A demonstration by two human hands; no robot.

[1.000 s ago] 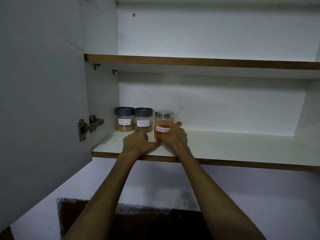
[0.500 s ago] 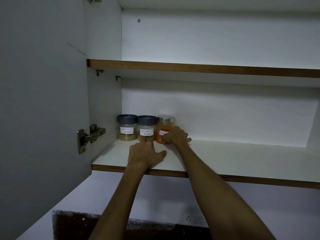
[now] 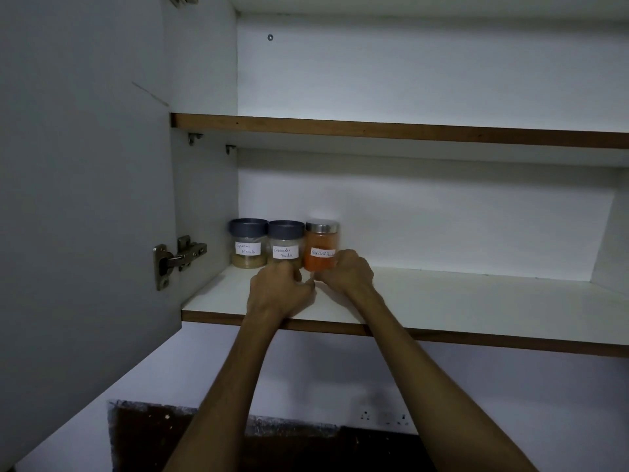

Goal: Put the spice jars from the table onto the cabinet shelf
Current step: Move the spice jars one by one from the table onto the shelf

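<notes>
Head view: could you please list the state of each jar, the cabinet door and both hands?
garam masala jar: upright on the lower shelf, dark lid on.
coriander powder jar: upright, dark lid on, beside the first.
red chilli jar: upright, metal lid on, rightmost.
cabinet door: open.
left hand: fingers curled, in front of the coriander jar; grip unclear.
right hand: curled at the chilli jar's base; grip unclear.

Three upright labelled spice jars [image 3: 285, 245], seemingly touching, shelf's [image 3: 476, 301] back-left corner
</notes>
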